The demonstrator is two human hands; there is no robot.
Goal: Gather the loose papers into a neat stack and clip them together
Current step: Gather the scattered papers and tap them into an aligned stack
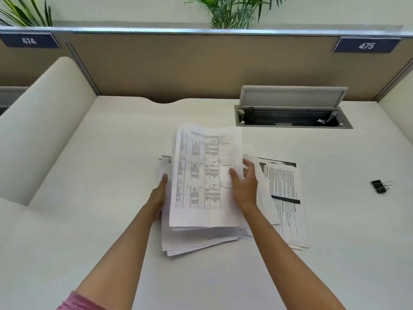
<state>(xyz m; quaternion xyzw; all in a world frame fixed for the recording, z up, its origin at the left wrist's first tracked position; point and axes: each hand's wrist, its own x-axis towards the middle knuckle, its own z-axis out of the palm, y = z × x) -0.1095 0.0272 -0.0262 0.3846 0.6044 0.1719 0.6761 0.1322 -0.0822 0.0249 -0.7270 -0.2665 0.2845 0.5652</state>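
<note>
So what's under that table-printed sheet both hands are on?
Under the table-printed sheet lie more loose papers, their edges fanned out below and left. A text-covered page sticks out on the right. What is printed on the covered sheets is hidden.

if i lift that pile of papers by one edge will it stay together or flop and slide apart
Probably flop and fan out. The papers are thin, unclipped sheets, their lower edges already splayed at different angles. The top sheet looks smooth, so sheets likely slip without both hands. The binder clip lies apart on the desk, unused.
</note>
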